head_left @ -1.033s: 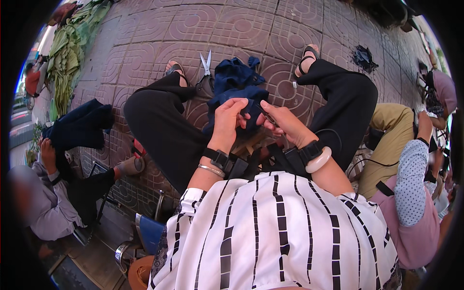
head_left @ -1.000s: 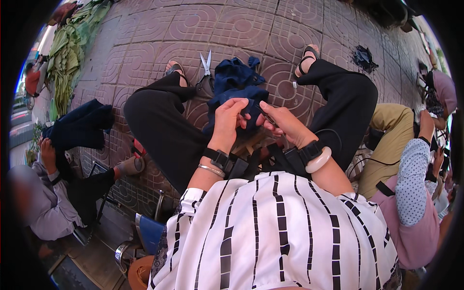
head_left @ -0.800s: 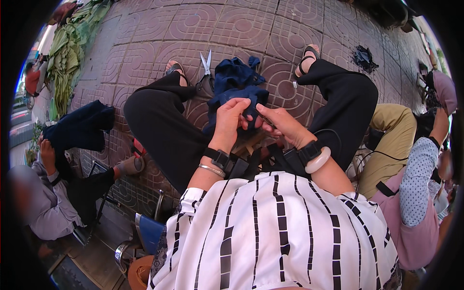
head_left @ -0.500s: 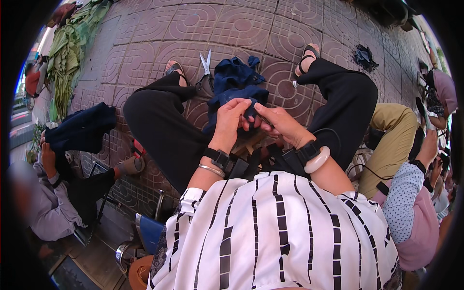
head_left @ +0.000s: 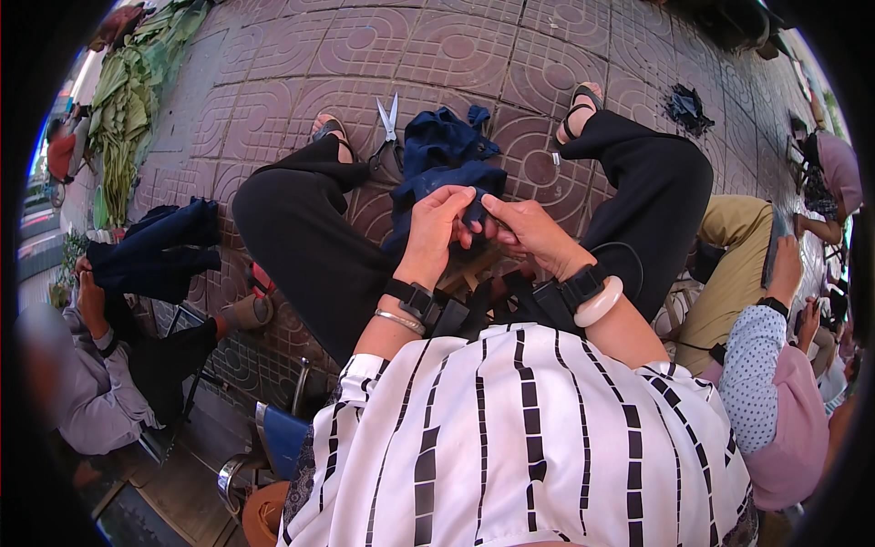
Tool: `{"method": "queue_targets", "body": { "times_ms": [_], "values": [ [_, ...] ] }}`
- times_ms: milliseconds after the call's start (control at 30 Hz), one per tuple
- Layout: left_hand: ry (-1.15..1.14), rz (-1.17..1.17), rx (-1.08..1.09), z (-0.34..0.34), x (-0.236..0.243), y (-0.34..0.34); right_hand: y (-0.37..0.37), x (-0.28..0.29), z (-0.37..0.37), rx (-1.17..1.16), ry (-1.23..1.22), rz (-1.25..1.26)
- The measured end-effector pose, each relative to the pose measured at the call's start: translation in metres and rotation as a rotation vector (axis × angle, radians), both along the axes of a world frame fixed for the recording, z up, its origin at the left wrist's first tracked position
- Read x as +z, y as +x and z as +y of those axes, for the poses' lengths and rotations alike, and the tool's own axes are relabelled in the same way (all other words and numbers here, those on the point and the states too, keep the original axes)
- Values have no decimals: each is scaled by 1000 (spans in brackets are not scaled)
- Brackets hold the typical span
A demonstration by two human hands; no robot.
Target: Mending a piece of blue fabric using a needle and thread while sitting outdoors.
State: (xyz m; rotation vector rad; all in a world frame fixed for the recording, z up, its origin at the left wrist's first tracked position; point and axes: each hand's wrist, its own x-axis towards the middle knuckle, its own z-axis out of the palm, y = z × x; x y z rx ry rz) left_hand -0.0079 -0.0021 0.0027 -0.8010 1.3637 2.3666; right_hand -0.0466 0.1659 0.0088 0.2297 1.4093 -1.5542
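Dark navy cloth (head_left: 443,150) lies bunched between my feet and runs up to my fingers. My left hand (head_left: 434,228) pinches an edge of it between thumb and forefinger. Close beside it, my right hand (head_left: 533,230) grips the same cloth, thumb pressed on top and the other fingers curled beneath. The fingertips almost meet over the fold; whether anything small is held there is hidden. Scissors (head_left: 389,128) with dark handles and partly spread blades lie on the paving, left of the cloth and past my left hand.
At left a seated person holds another navy cloth (head_left: 159,251). At right sits a person in tan trousers (head_left: 743,246). A black crumpled scrap (head_left: 688,109) lies on the tiled paving (head_left: 447,46). Large green leaves (head_left: 128,137) are piled far left; a blue chair (head_left: 278,438) stands behind.
My hands stay almost in place, with only slight finger movement. The person at left has shifted their navy cloth, and the person at right has moved an arm.
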Motion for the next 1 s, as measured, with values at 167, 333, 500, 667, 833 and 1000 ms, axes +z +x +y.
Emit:
{"method": "queue_targets", "body": {
  "times_ms": [167,333,500,667,833,1000],
  "values": [
    [1,4,10,-1,0,0,1,0,2,5,-14,14],
    [3,3,68,0,2,0,-1,7,3,-10,-4,-37],
    [6,9,70,0,2,0,-2,6,3,10,16,-36],
    [23,29,75,-1,2,0,-2,8,3,-6,13,-31],
    [-20,33,21,-1,4,0,-2,9,2,-17,-3,-28],
    [-52,51,-15,0,2,0,-2,10,3,-25,-20,-34]
  ]
}}
